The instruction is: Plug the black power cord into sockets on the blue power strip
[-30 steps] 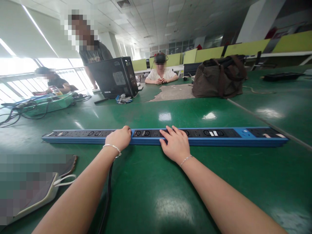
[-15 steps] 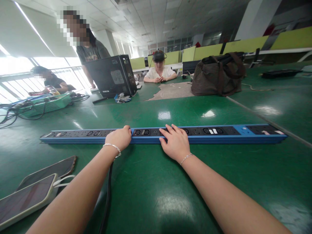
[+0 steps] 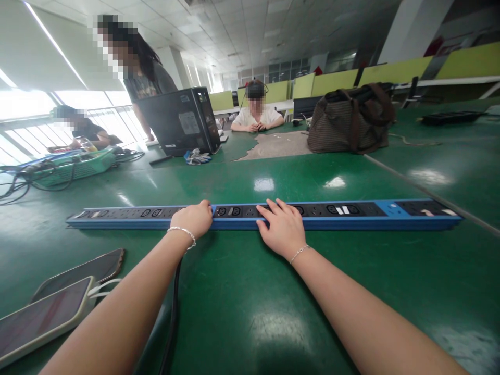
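A long blue power strip (image 3: pixel 385 225) with a row of black sockets lies across the green table in front of me. Over its left-middle part, my left hand (image 3: pixel 192 219) is closed, knuckles up. A black power cable (image 3: pixel 174 307) rises from the table's near edge and disappears under that hand; its end and any plug are hidden by my fingers. To the right of the strip's centre, my right hand (image 3: pixel 282 226) rests open on top, fingers spread over the sockets and touching the strip.
Two phones (image 3: pixel 42 323) lie at the near left, one with a white cable. Beyond the strip are a green basket (image 3: pixel 94 166) with cables, a black computer tower (image 3: pixel 175 122), gloves (image 3: pixel 197 157) and a brown bag (image 3: pixel 347 125). Other people are across and left of the table.
Both hands and the power strip keep their positions. The standing person at the back left leans slightly more forward. The view has shifted very slightly.
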A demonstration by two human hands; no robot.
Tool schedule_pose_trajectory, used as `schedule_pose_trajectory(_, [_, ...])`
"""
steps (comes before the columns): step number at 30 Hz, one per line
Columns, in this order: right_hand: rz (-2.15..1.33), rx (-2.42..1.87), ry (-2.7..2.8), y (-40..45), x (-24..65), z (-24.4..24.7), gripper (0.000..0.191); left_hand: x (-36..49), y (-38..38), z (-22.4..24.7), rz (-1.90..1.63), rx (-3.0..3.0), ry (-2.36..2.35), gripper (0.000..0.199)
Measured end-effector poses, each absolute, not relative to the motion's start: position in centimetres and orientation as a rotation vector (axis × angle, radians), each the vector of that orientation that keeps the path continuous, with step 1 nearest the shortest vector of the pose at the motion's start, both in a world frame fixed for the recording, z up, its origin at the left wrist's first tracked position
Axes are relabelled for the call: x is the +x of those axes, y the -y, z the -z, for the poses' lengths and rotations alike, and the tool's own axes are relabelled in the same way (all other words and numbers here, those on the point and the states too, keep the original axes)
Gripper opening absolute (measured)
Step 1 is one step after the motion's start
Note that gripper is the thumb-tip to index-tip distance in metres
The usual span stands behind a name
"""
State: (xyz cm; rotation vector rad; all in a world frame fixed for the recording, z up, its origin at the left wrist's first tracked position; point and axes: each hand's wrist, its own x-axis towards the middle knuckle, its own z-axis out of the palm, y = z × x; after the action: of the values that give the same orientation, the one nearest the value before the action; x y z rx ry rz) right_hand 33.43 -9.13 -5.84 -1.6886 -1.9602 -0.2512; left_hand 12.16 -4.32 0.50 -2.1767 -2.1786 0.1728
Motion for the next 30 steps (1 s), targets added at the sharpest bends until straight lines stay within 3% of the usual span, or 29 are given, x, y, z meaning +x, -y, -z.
schedule_pose_trajectory(17, [0.230, -1.707, 1.968, 9.1, 33.4, 5.8, 0.039, 10.9, 4.4, -0.2, 0.119, -2.223, 2.283, 0.059])
schedule_pose_trajectory(22, [0.222, -1.697, 1.966, 9.1, 33.4, 5.8, 0.039, 11.3, 5.3, -1.3, 0.150, -2.136, 2.287, 0.046])
schedule_pose_trajectory(30, [0.228, -1.699, 1.962, 9.0, 33.4, 5.9, 0.039, 10.2, 6.5, -5.5, 0.819, -1.976, 2.214, 0.042])
